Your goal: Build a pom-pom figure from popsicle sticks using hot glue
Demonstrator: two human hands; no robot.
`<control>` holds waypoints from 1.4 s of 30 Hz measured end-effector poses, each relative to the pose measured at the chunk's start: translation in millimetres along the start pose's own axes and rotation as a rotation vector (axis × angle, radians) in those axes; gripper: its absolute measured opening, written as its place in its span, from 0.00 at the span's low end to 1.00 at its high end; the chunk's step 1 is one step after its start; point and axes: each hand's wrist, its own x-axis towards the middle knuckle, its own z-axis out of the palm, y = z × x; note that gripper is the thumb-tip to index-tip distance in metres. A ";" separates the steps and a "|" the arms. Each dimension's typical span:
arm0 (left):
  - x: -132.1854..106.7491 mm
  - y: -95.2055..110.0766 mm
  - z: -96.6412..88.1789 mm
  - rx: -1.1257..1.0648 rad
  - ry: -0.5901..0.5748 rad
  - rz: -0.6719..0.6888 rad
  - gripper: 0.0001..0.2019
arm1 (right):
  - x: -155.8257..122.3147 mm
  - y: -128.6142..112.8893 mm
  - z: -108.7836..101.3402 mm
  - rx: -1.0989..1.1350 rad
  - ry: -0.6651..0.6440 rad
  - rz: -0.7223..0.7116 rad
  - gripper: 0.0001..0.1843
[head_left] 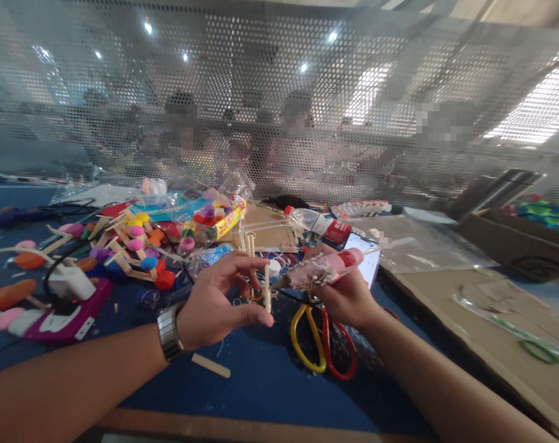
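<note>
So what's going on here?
A person is working with a glue gun and a stick. The left hand pinches the stick upright; the right hand holds the glue gun, its tip right by the stick. Whether they touch, I can't tell. Scissors and a loose stick lie on the table.

Glue gun [313, 271]: grip hidden by right hand [346, 295]
Phone [370, 263]: screen text too small
Box [514, 246]: cut off, right edge
</note>
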 end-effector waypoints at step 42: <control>-1.4 1.3 0.4 0.025 0.001 0.011 0.31 | -0.5 8.4 -1.0 0.003 0.044 -0.014 0.09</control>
